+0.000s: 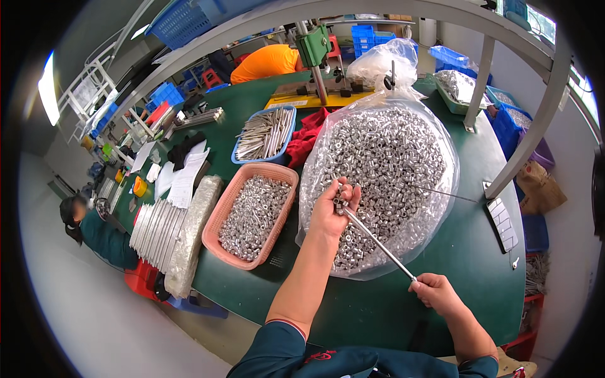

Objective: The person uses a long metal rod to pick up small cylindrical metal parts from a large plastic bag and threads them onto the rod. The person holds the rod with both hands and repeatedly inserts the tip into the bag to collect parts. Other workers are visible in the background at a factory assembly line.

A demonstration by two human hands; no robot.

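My right hand (435,293) pinches the lower end of a slim silver metal rod (381,246), which slants up and left. At the rod's other end my left hand (334,206) has its fingers curled, palm up, around a few small metal sleeves (341,205). Whether the rod's tip is inside one of them, I cannot tell. Both hands are over the near part of a large clear plastic bag (441,220), spread open and heaped with loose metal sleeves (391,151). A thin dark rod (450,194) sticks out of the heap toward the right.
Left of the bag are a pink basket (211,233) of small metal parts and a blue tray (291,135) of metal rods. A green press (313,47) stands behind. A shelf leg (535,126) rises at right. Two people are farther off, one in orange (265,63).
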